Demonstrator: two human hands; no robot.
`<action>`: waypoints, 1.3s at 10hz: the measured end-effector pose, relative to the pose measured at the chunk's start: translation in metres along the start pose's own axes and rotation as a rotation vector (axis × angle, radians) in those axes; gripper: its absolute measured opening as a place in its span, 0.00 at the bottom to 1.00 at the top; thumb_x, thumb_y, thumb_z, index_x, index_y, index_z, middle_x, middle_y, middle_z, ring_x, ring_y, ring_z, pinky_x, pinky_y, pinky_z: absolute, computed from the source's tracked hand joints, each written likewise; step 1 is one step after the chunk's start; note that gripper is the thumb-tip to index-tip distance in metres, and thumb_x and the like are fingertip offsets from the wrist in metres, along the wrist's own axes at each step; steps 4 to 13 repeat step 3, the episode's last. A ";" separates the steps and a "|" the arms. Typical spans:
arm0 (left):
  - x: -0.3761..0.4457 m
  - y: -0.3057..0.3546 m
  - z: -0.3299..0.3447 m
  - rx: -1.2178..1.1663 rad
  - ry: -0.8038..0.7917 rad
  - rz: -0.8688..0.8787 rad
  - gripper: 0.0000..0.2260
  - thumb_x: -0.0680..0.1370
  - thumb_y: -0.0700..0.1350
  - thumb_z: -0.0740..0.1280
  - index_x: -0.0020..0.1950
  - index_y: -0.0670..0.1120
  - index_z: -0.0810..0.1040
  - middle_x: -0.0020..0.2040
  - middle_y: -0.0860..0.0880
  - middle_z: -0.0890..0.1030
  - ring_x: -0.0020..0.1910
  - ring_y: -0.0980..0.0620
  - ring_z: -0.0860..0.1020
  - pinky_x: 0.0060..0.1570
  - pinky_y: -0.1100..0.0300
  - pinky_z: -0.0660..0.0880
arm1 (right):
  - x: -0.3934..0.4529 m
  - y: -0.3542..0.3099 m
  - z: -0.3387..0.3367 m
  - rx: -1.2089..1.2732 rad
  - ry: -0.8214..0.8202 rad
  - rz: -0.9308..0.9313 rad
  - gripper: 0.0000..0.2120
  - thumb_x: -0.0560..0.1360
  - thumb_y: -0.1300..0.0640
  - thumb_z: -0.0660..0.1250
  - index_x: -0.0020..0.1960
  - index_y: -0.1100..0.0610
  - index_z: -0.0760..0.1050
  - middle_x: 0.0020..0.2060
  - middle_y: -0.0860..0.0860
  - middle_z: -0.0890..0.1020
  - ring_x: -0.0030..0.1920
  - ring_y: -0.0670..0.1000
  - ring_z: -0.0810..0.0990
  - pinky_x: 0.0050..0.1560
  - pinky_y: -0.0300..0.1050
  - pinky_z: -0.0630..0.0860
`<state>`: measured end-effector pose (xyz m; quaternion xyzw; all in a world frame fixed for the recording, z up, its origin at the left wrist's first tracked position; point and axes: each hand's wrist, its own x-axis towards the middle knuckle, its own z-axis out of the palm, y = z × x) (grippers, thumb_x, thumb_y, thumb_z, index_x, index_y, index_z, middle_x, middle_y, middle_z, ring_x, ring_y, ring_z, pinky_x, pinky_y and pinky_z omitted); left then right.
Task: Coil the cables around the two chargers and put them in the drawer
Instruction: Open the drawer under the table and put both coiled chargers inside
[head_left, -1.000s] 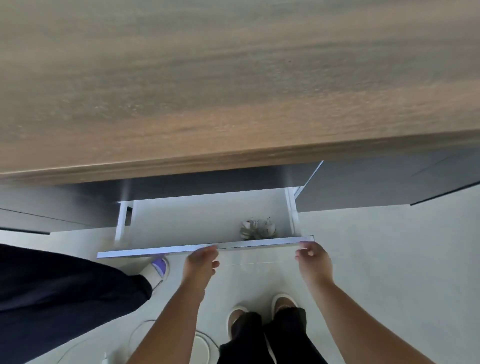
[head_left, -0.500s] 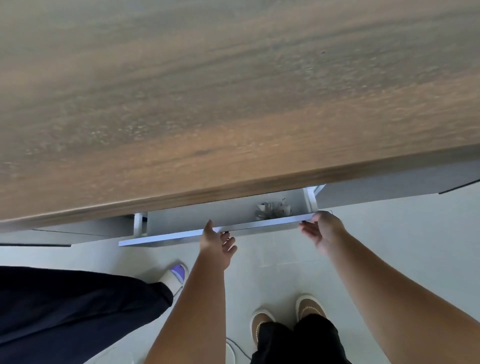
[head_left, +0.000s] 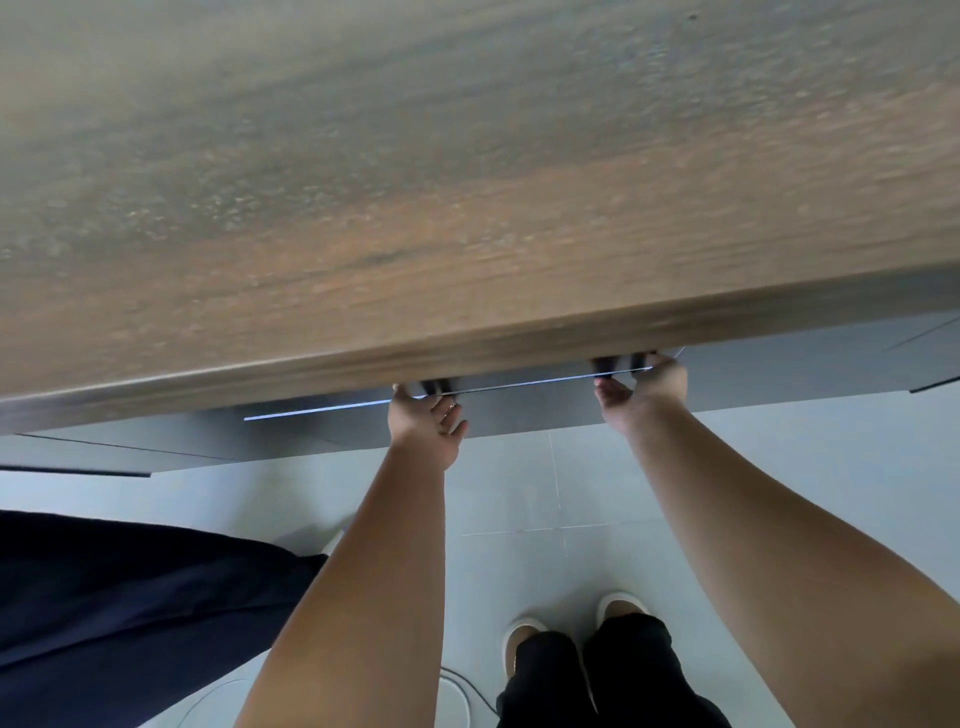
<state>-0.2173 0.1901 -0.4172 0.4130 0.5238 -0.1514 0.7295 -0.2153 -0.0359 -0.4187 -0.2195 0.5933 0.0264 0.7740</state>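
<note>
I take the drawer (head_left: 519, 410) front as my landmark. Directly above it, the surface (head_left: 467, 182) overhangs, its edge hiding the drawer's inside from me. Left hand (head_left: 428, 423) sits on the front's upper edge near the middle; right hand (head_left: 644, 389) on the same edge toward its right end, well apart from the left. Fingers (head_left: 605, 366) of both reach over that edge, under the surface. Cabinet fronts (head_left: 779, 374) flank the drawer left and right. Below the drawer, the floor (head_left: 519, 499); my shoes (head_left: 524, 631) stand on it, nearer me. Another person's clothing (head_left: 130, 608) lies left of the drawer, nearer me.
</note>
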 end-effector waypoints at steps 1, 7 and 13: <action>-0.001 -0.002 0.002 -0.042 0.023 0.024 0.32 0.79 0.64 0.54 0.74 0.42 0.64 0.63 0.39 0.77 0.64 0.41 0.75 0.65 0.47 0.69 | -0.007 0.000 -0.001 -0.046 0.007 -0.035 0.17 0.77 0.54 0.58 0.64 0.57 0.70 0.40 0.54 0.73 0.57 0.59 0.79 0.63 0.49 0.74; -0.016 -0.012 -0.010 0.014 -0.119 0.048 0.32 0.80 0.65 0.48 0.79 0.49 0.54 0.75 0.48 0.67 0.75 0.48 0.63 0.71 0.46 0.57 | -0.025 0.001 -0.022 -0.300 -0.180 -0.085 0.08 0.73 0.65 0.55 0.45 0.56 0.71 0.40 0.56 0.76 0.34 0.49 0.78 0.47 0.40 0.73; -0.016 -0.012 -0.010 0.014 -0.119 0.048 0.32 0.80 0.65 0.48 0.79 0.49 0.54 0.75 0.48 0.67 0.75 0.48 0.63 0.71 0.46 0.57 | -0.025 0.001 -0.022 -0.300 -0.180 -0.085 0.08 0.73 0.65 0.55 0.45 0.56 0.71 0.40 0.56 0.76 0.34 0.49 0.78 0.47 0.40 0.73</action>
